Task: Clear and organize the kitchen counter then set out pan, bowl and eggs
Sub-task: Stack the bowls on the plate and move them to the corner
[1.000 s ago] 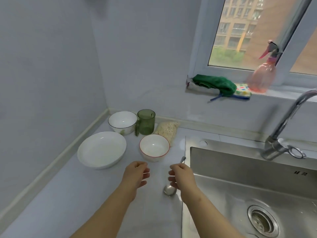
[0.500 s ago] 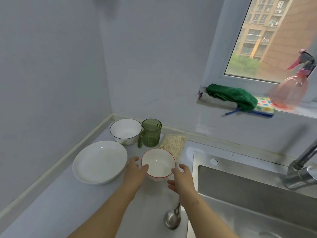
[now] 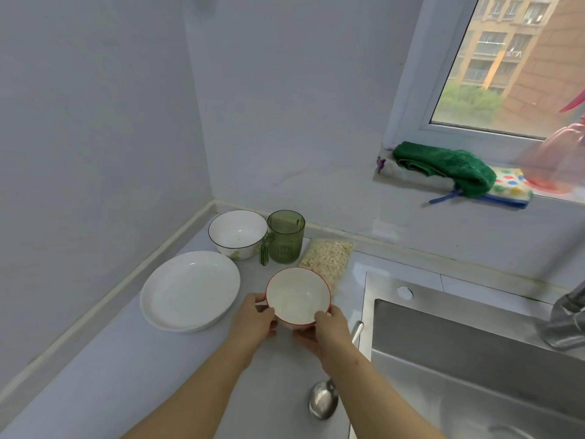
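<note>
**Spoon's down, both hands on the bowl now**

A second ago my right hand [image 3: 326, 331] was pinching the spoon [image 3: 323, 403] up by the edge of the sink [image 3: 474, 359]. The left hand [image 3: 253, 324] was just hovering with loose fingers. Half a second back the spoon was already lying on the counter [image 3: 126, 359] and both hands were reaching in. Now they've closed on the red-rimmed bowl [image 3: 297, 294], one each side, thumbs up at the rim. Can't tell if it's off the counter yet. The view has also swung left, so the tap [image 3: 566, 318] is nearly out of frame.
</note>
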Demonstrator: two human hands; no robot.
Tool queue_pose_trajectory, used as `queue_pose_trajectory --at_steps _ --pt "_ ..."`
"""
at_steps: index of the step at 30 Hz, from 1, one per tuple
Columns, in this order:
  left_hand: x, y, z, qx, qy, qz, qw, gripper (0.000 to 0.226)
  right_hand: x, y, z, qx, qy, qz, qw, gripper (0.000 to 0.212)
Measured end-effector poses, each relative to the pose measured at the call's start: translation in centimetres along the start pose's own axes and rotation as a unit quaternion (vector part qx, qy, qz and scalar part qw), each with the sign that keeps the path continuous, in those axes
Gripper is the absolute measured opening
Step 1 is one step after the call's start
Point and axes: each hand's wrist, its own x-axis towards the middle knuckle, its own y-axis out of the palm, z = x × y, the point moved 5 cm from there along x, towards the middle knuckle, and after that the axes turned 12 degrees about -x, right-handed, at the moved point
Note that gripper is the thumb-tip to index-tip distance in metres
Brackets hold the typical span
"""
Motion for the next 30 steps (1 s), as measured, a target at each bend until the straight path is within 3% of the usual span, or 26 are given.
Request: queue_pose_trajectory --at_steps 7,11,14,20,25,30 --pt "1.1 -2.1 -2.0 -0.001 0.007 -0.003 1.000 0.014 -0.1 0.5 0.1 0.009 0.007 -0.012 1.000 0.039" --pt "4.2 -4.9 -5.1 -0.078 0.064 -0.077 0.992 0.016 0.3 0.8 0.2 0.019 0.002 -0.029 0.999 0.035" --pt "7.1 -6.9 -6.2 -0.128 0.052 -0.115 0.984 0.017 0.1 1.4 0.2 0.036 -0.010 -0.055 0.998 0.033" --pt "11.6 -7.5 -7.3 -0.127 -0.041 -0.060 0.989 0.040 -1.3 3.1 0.0 0.064 -0.014 -0.094 0.993 0.028" --pt "14.4 -7.5 -7.4 -0.008 -0.018 -0.055 0.998 0.046 -2.1 3.4 0.1 0.068 -0.015 -0.101 0.992 0.024" --pt "16.0 -7.3 -7.5 -0.059 -0.048 -0.071 0.995 0.048 -1.6 3.1 0.1 0.066 -0.019 -0.128 0.989 0.024"
